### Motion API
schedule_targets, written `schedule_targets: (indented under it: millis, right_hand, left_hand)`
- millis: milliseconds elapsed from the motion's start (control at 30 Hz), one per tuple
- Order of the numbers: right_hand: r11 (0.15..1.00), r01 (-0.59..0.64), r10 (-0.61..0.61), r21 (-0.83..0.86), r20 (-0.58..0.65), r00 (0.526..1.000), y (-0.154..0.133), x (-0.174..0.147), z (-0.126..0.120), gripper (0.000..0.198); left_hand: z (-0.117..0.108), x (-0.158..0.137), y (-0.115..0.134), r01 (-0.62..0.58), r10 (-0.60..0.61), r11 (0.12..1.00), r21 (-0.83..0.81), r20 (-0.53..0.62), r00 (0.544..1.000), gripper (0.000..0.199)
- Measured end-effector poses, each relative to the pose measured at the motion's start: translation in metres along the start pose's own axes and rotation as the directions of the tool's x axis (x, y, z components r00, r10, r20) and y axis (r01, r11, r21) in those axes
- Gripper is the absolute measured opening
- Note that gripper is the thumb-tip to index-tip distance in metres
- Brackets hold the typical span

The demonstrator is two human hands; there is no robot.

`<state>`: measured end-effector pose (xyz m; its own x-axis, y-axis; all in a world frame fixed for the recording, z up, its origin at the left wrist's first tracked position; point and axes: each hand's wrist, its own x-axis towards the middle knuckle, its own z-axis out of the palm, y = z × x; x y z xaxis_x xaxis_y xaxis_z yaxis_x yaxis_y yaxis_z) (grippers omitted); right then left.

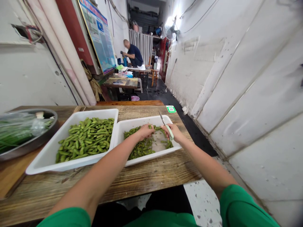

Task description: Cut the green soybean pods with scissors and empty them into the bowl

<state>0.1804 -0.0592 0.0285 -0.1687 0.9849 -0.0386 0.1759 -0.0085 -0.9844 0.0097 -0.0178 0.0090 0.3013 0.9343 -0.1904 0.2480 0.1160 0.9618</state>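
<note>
Plainly green, plump pods (pixel 87 137) in 2 trays (pixel 71 164)

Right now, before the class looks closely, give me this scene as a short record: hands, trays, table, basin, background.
Left hand: inside the right tray, at a green pod; grip unclear
Right hand: holding scissors with pale green handles
Left tray: white, heaped with green pods
Right tray: white, pods scattered, part of its floor bare
Table: wooden, QR card near its far right corner
Basin: metal, leafy greens partly under plastic
Background: a person in a dark top
</note>
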Motion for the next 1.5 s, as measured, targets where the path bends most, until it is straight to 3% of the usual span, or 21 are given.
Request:
schedule_targets:
  millis: [100,167,300,400,533,700,867,1233,1367,1500]
  right_hand:
    - [0.999,0.024,-0.023,0.032,-0.026,0.999,0.0,0.001,0.0,0.042]
    - [0.999,0.033,-0.031,0.044,-0.035,0.999,0.001,0.001,-0.001,0.041]
    - [0.998,0.034,-0.032,0.047,-0.042,0.999,0.001,0.001,-0.001,0.04]
    - [0.999,0.03,-0.029,0.034,-0.04,0.999,0.001,0.002,-0.001,0.04]
    - [1.0,0.003,-0.003,-0.004,0.006,1.0,0.004,0.003,-0.001,0.04]
    - [0.99,-0.111,0.126,-0.088,0.188,0.974,0.008,0.001,-0.002,0.042]
    - [0.969,-0.17,0.217,-0.181,0.281,0.935,0.004,-0.003,0.0,0.043]
    - [0.96,-0.083,0.144,-0.269,0.215,0.966,0.008,-0.002,-0.002,0.046]
    - [0.972,-0.113,0.154,-0.206,0.192,0.969,0.007,-0.001,0.0,0.044]
    - [0.967,-0.212,0.244,-0.14,0.279,0.929,0.001,-0.004,0.002,0.043]
  left_hand:
    - [0.016,0.002,-0.001,-0.13,0.113,0.956,0.265,0.078,0.991,0.015]
    - [0.03,0.005,-0.003,-0.178,0.145,0.916,0.359,0.118,0.982,0.018]
    - [0.055,0.011,-0.006,-0.158,0.129,0.907,0.39,0.1,0.987,0.029]
    - [0.053,0.012,-0.006,-0.146,0.118,0.919,0.367,0.097,0.988,0.03]
    - [0.02,0.006,-0.002,-0.082,0.072,0.958,0.273,0.049,0.996,0.01]
    - [-0.014,-0.001,-0.002,0.017,-0.036,0.99,-0.141,-0.133,0.99,0.018]
    - [-0.014,0.003,0.0,0.006,-0.048,0.966,-0.26,-0.155,0.987,0.024]
    - [-0.018,0.001,-0.001,0.082,-0.109,0.914,-0.398,-0.045,0.993,0.023]
    - [-0.021,0.003,0.001,0.086,-0.14,0.86,-0.504,-0.072,0.987,0.021]
    - [-0.024,0.005,0.005,0.089,-0.169,0.804,-0.588,-0.083,0.982,0.016]
